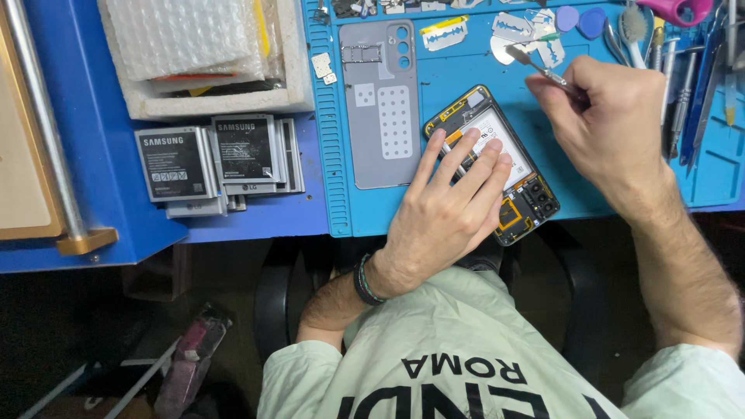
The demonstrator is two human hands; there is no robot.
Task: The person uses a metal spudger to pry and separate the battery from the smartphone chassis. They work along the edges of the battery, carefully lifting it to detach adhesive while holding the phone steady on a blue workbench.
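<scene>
We see the left hand (450, 206) with fingers spread flat on the opened smartphone (497, 167), lying on the blue work mat (458, 85); right hand (609, 116) pinching metal spudger (535, 66) above the phone; grey back cover (380, 105) just left of it

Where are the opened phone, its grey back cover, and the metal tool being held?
opened phone (528, 203), head view, lower circuit-board end.
grey back cover (379, 109), head view, middle of inner face.
metal tool (535, 67), head view, shaft above the right hand (609, 116).

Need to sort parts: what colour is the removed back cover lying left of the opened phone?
Grey; the back cover shows best in the head view.
</scene>
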